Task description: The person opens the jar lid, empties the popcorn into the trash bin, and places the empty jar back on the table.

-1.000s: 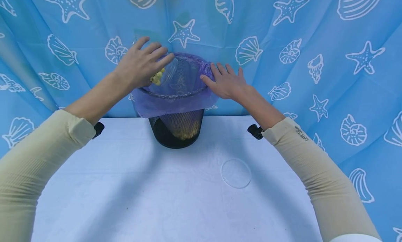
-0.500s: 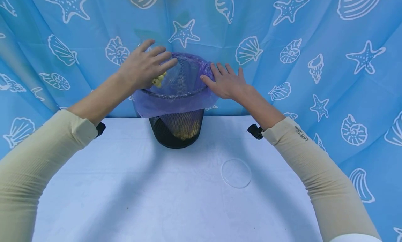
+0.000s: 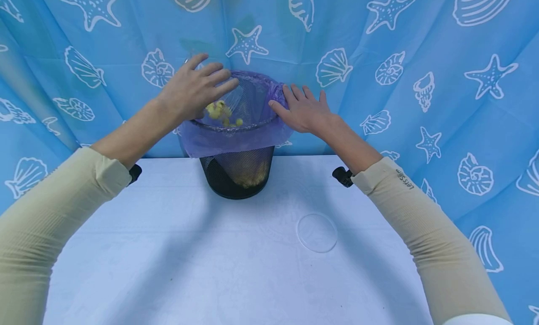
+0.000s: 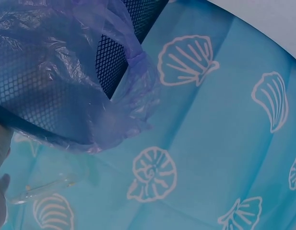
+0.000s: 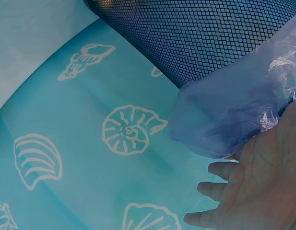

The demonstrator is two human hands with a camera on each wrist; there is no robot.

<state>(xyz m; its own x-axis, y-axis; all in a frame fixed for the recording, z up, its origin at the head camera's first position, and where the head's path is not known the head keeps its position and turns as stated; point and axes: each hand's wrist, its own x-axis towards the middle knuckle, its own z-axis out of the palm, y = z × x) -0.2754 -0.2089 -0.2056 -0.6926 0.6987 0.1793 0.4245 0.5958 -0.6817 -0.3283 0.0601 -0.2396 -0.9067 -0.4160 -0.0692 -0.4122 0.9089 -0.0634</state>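
Observation:
A black mesh wastebasket (image 3: 237, 187) stands upright at the table's back edge, lined with a purple bag (image 3: 240, 142) folded over its rim. Above its left side, my left hand (image 3: 195, 88) grips a clear plastic container (image 4: 44, 189), tilted towards the opening and mostly hidden by that hand. Yellow popcorn-like pieces (image 3: 218, 110) spill from it into the bag. More yellow pieces show through the mesh near the bottom. My right hand (image 3: 305, 112) rests on the bagged rim at the right, fingers straight; the right wrist view shows its palm (image 5: 267, 177) beside the bag.
A clear round lid (image 3: 316, 232) lies on the white table (image 3: 236, 278), in front and to the right of the wastebasket. Close behind hangs a blue curtain (image 3: 269, 44) with white shells and starfish. A few tiny specks dot the tabletop.
My left hand has shifted slightly right with the container. Yellow pieces now tumble out into the bag, where before only a small cluster showed under the hand. The right hand stays put.

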